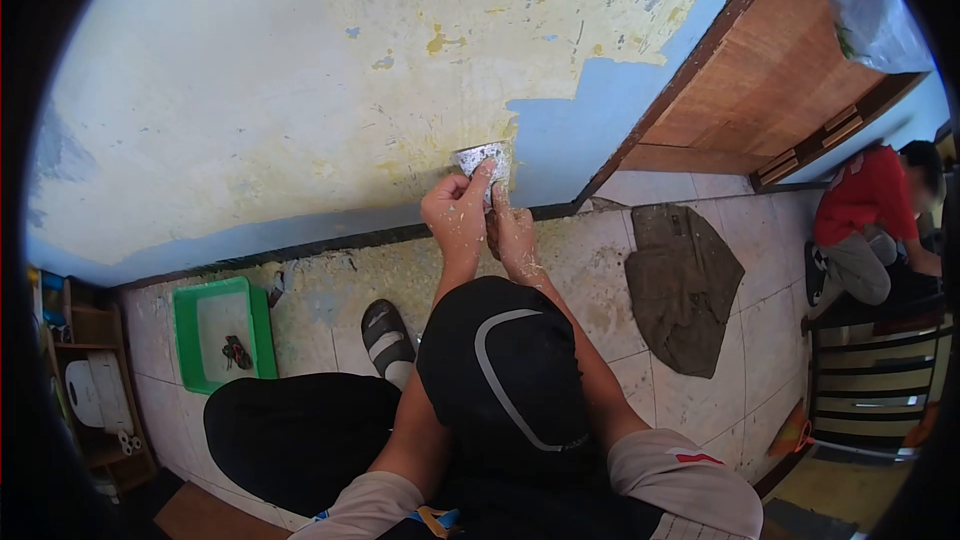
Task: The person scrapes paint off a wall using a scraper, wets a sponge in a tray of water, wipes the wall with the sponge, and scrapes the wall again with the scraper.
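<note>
Most of way across wall (pixel 250 100), looks scraped; still showing blue paint (pixel 565 135) right and below. Clamping scraper (pixel 469 154) in fingers (pixel 451 184), left hand (pixel 457 213) plus right hand (pixel 517 237).

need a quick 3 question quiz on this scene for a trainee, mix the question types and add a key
1. Multiple choice: What do the left hand and right hand hold at the wall?
a) a paint roller
b) a scraper
c) a sponge
2. True or false: The brown cloth lies on the tiled floor, to the right of the hands.
3. Fill the gap: The tray on the floor, left of the sandalled foot, is ___ in colour.

Key: 1 b; 2 true; 3 green
</note>
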`<state>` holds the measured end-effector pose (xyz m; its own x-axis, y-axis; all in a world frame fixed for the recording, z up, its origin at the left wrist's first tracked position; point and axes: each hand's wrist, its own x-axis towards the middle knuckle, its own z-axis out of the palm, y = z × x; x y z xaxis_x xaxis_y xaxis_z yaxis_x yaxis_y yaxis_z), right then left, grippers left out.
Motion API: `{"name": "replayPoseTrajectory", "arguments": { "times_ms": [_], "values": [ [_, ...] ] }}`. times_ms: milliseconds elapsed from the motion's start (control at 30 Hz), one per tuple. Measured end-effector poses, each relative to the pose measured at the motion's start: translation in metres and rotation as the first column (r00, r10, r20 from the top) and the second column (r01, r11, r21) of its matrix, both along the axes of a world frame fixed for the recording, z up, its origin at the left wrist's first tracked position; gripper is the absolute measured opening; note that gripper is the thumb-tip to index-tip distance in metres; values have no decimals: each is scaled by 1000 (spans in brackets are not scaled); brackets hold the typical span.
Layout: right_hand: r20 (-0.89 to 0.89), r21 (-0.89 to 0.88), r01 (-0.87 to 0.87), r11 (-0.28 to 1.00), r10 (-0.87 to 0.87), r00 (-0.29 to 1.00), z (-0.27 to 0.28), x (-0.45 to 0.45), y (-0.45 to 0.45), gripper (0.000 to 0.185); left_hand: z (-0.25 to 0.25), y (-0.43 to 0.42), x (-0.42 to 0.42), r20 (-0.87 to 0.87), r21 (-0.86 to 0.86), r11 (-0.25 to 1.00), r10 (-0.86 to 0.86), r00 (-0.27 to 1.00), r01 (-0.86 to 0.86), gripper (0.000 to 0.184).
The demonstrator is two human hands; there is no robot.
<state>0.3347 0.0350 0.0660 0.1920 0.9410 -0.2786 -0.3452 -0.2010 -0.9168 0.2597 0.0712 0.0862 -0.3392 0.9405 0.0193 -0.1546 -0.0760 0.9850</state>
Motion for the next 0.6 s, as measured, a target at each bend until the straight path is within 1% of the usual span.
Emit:
{"name": "replayPoseTrajectory", "arguments": {
  "times_ms": [67,167,233,333,367,433,467,533,567,600],
  "values": [
    [-15,6,3,1000,-3,1000,-1,-1,2,46,1,1,0,-11,4,1000,8,1000,-8,37],
    [13,17,26,1000,-27,1000,0,-1,9,47,7,5,1,-22,15,1000,14,1000,-13,37],
    [-42,100,-15,995,19,999,0,6,18,46,16,10,4,47,147,989,-9,999,2,36],
    [-41,53,-22,998,24,999,13,5,14,47,28,7,4,48,93,995,-27,998,22,37],
    [-42,60,-22,998,25,999,11,3,12,47,24,6,3,47,100,995,-27,999,22,37],
    [-71,12,10,1000,-10,997,3,2,5,50,9,2,4,-46,54,999,11,999,-8,38],
    [-69,20,12,1000,-11,998,2,3,5,50,5,1,5,-43,62,998,10,999,-7,38],
    [-58,3,19,1000,-18,998,3,3,7,54,4,0,7,8,18,1000,18,1000,-18,40],
    [-62,1,20,1000,-20,998,2,3,9,54,3,5,6,4,16,1000,17,1000,-17,40],
    [-56,-19,-23,1000,22,998,4,4,10,54,2,9,4,1,51,999,10,1000,-10,40]
  ]
}}
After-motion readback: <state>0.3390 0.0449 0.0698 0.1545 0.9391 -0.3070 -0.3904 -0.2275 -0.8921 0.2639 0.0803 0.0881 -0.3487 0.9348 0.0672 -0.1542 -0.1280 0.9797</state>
